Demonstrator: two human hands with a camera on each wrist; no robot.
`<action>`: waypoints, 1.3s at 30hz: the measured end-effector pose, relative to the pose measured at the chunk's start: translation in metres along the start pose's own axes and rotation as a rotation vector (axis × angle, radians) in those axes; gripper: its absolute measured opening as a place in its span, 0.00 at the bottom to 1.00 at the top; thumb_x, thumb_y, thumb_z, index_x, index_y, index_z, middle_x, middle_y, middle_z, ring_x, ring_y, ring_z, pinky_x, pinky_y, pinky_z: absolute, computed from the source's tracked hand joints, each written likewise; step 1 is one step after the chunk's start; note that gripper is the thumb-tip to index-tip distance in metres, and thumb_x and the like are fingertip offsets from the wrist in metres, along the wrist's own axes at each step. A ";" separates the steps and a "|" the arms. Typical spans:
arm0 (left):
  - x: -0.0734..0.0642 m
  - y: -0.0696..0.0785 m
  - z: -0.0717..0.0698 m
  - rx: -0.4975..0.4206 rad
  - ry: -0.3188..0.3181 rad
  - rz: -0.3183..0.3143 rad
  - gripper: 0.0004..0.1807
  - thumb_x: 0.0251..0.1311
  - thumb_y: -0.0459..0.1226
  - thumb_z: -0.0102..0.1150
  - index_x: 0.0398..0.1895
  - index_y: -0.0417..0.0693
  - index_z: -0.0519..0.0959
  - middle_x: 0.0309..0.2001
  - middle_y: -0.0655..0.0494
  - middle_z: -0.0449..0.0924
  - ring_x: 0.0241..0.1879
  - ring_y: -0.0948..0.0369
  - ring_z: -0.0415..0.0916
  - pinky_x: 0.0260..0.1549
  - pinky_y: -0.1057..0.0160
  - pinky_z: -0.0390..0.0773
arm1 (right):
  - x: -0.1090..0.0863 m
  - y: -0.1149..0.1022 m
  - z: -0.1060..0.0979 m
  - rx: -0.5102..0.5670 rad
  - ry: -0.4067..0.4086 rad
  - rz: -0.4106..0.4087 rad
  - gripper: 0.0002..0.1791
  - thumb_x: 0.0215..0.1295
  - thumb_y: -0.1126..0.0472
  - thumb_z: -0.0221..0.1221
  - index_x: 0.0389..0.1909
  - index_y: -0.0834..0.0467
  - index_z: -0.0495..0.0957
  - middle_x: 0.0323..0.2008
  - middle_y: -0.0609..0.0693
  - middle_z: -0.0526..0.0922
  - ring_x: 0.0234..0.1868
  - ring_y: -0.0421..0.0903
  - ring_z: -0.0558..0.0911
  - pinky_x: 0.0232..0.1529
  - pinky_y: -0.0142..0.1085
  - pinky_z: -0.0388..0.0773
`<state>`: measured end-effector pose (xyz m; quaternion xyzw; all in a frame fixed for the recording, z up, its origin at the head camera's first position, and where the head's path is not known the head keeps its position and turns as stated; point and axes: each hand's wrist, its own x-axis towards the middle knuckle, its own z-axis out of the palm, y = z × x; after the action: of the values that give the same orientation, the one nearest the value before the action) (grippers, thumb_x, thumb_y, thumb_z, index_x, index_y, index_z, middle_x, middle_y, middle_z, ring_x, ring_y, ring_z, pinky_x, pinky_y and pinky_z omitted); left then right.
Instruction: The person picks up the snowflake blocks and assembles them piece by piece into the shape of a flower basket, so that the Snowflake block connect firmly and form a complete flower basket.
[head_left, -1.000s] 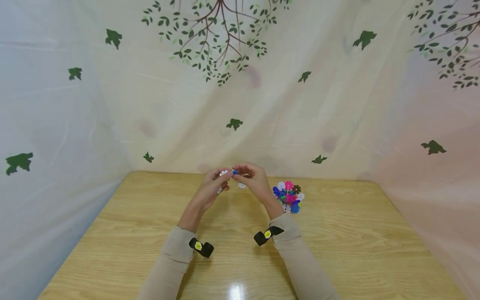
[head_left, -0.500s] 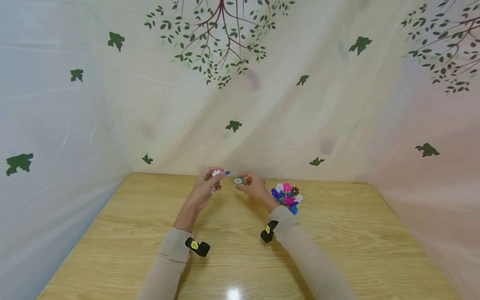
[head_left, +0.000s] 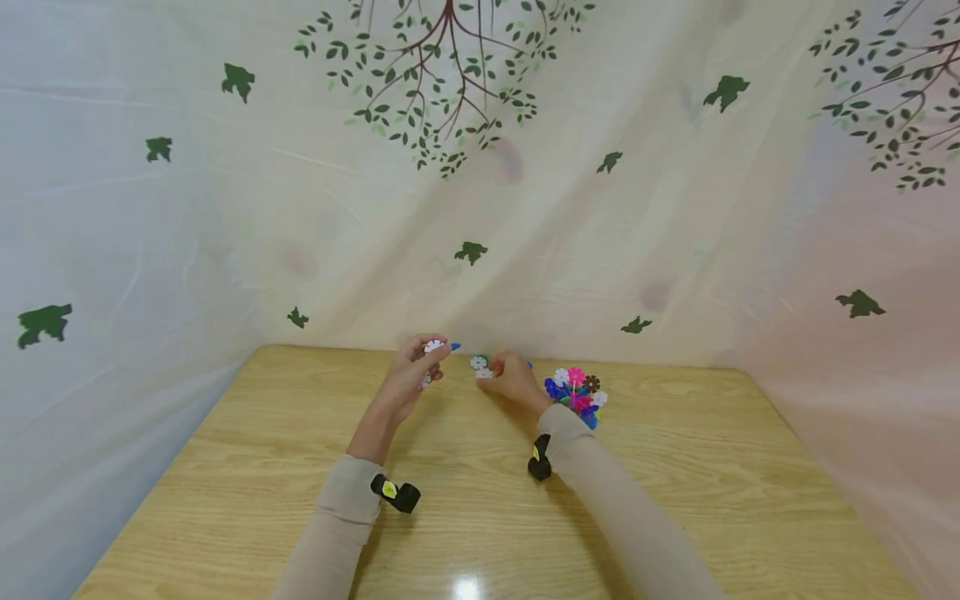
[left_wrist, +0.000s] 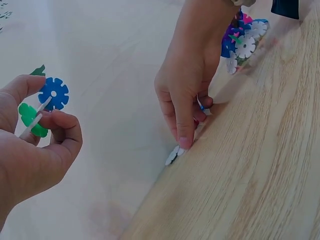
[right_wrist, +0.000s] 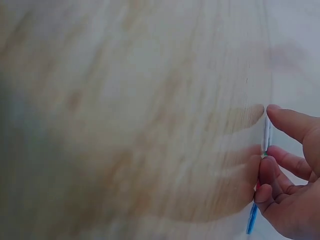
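Note:
My left hand (head_left: 408, 371) is raised over the table's back edge and pinches a small cluster of joined plastic snowflake discs. A white disc (head_left: 433, 346) faces up from it in the head view; a blue disc (left_wrist: 54, 93) and a green disc (left_wrist: 33, 120) show in the left wrist view. My right hand (head_left: 513, 382) is low at the back edge, its fingertips pinching a white snowflake disc (head_left: 484, 375). Another white disc (head_left: 478, 362) lies right beside that one. Close to my curled fingers a blue disc (right_wrist: 252, 218) stands edge-on, with a bit of red partly hidden above it.
Right of my right hand, a multicoloured cluster of snowflake discs (head_left: 576, 396) stands on the wooden table (head_left: 465, 492). A fabric backdrop (head_left: 360, 250) printed with leaves and branches hangs right behind the table's back edge.
My hands have parted. The left moved slightly left with its cluster; the right moved away from it and down to the white discs at the table's back edge.

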<state>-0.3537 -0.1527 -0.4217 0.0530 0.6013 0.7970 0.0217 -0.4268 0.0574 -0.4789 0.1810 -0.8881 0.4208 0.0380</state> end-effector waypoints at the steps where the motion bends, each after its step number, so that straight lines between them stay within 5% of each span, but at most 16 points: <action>1: 0.000 0.000 0.000 -0.006 -0.003 0.001 0.10 0.72 0.33 0.57 0.53 0.42 0.73 0.36 0.61 0.72 0.27 0.68 0.64 0.31 0.72 0.73 | 0.001 0.000 0.000 -0.012 -0.003 -0.002 0.16 0.54 0.64 0.74 0.37 0.71 0.80 0.31 0.59 0.78 0.32 0.45 0.72 0.35 0.33 0.70; 10: 0.000 0.001 -0.002 -0.047 -0.025 -0.004 0.08 0.73 0.36 0.57 0.50 0.48 0.73 0.36 0.61 0.82 0.26 0.68 0.64 0.32 0.71 0.73 | 0.005 0.000 0.003 -0.080 -0.044 0.018 0.12 0.59 0.63 0.72 0.34 0.67 0.82 0.36 0.58 0.83 0.37 0.48 0.78 0.39 0.37 0.77; 14: 0.000 0.002 -0.001 -0.047 -0.005 -0.015 0.06 0.73 0.36 0.58 0.48 0.51 0.74 0.40 0.60 0.86 0.25 0.68 0.64 0.31 0.71 0.73 | 0.004 0.000 0.000 -0.026 -0.077 0.045 0.12 0.56 0.66 0.73 0.34 0.67 0.80 0.34 0.56 0.81 0.36 0.47 0.77 0.37 0.35 0.76; 20: 0.000 0.003 -0.002 -0.035 0.018 -0.012 0.12 0.72 0.36 0.59 0.54 0.42 0.75 0.40 0.60 0.87 0.27 0.69 0.66 0.31 0.71 0.74 | 0.003 -0.002 -0.006 0.060 -0.159 0.031 0.16 0.49 0.75 0.71 0.38 0.69 0.78 0.33 0.55 0.77 0.35 0.44 0.74 0.33 0.30 0.73; 27: -0.001 0.002 -0.001 -0.010 0.037 -0.002 0.13 0.71 0.36 0.60 0.56 0.41 0.78 0.39 0.66 0.86 0.29 0.68 0.67 0.34 0.72 0.75 | -0.001 -0.009 -0.016 0.138 -0.267 0.024 0.12 0.58 0.77 0.65 0.44 0.72 0.80 0.34 0.61 0.84 0.25 0.38 0.77 0.26 0.28 0.76; 31: 0.000 0.001 -0.001 0.010 0.035 -0.004 0.17 0.71 0.37 0.60 0.59 0.39 0.77 0.39 0.66 0.86 0.29 0.68 0.67 0.36 0.71 0.76 | -0.006 -0.011 -0.019 0.198 -0.227 0.005 0.12 0.63 0.74 0.63 0.47 0.71 0.82 0.36 0.64 0.87 0.27 0.39 0.80 0.28 0.30 0.79; 39: 0.001 -0.001 0.001 0.006 0.025 -0.007 0.22 0.71 0.37 0.60 0.62 0.32 0.74 0.39 0.66 0.85 0.29 0.68 0.67 0.33 0.73 0.75 | -0.022 -0.034 -0.030 0.463 -0.082 -0.037 0.13 0.68 0.65 0.64 0.50 0.66 0.83 0.33 0.48 0.86 0.32 0.37 0.81 0.36 0.34 0.82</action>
<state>-0.3546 -0.1516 -0.4226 0.0412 0.6038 0.7959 0.0169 -0.3970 0.0662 -0.4393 0.2183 -0.7653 0.6046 -0.0330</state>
